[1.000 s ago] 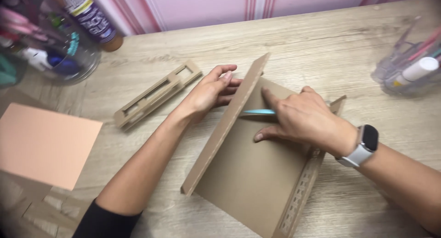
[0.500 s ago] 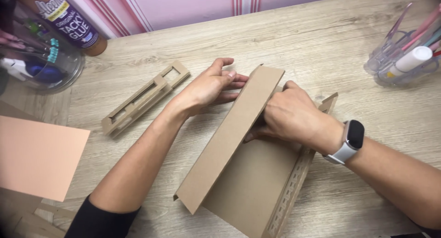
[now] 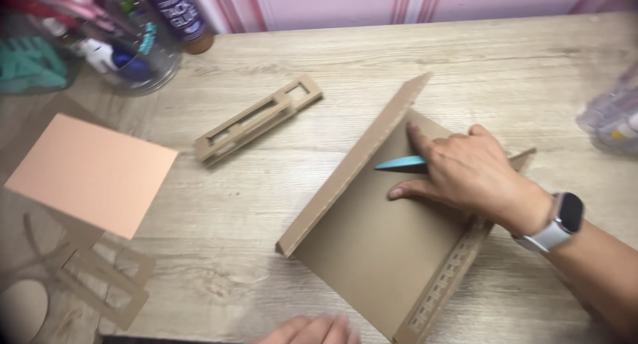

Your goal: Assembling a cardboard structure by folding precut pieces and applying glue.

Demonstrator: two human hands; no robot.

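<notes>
The right hand [image 3: 465,174] is laid palm-down, index finger extended toward the upper left, thumb spread out below it, remaining fingers curled loosely. A slim light-blue flat tool [image 3: 400,163] is pinned under the index finger, only its pointed end being seen. The right forearm is angled in from the lower right, with a silver-banded smartwatch [image 3: 557,224] worn on the wrist. The left hand [image 3: 309,331] is seen only partly at the bottom edge, blurred, knuckles up, nothing visibly held.
</notes>
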